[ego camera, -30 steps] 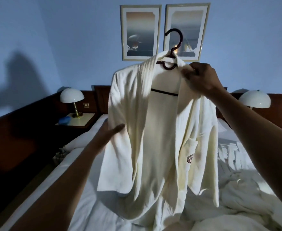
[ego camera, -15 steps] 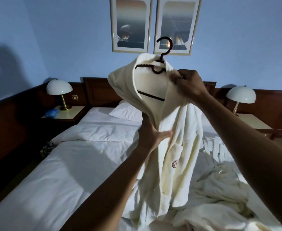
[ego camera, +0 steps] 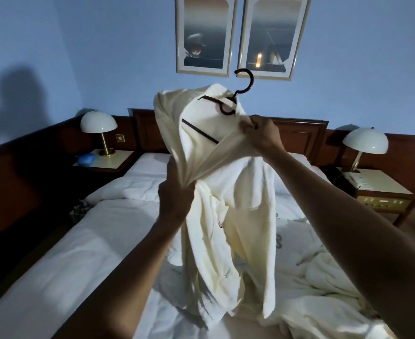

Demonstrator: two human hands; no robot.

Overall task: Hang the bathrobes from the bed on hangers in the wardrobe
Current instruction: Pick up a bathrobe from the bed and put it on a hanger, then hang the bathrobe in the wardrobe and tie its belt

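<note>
A cream bathrobe point(ego camera: 235, 206) hangs on a dark hanger point(ego camera: 228, 104) held up over the bed point(ego camera: 84, 260). My right hand point(ego camera: 260, 135) grips the robe's collar just below the hanger's hook. My left hand point(ego camera: 174, 192) is lower and to the left, gripping the robe's front edge, which is pulled taut between the two hands. The hanger's hook and part of its bar show above the cloth. More cream cloth point(ego camera: 324, 297) lies crumpled on the bed's right side; I cannot tell if it is another robe.
White pillows point(ego camera: 145, 172) lie at a dark wooden headboard point(ego camera: 299, 133). A bedside table with a lamp point(ego camera: 98, 128) and a blue object point(ego camera: 86, 159) stands left. Another lamp point(ego camera: 365, 145) and a telephone point(ego camera: 348, 179) are at the right. Two framed pictures point(ego camera: 240, 33) hang above.
My left hand went from under the robe's left side to its front edge and now grips it. The robe has swung round and bunched together. The view has dropped towards the bed.
</note>
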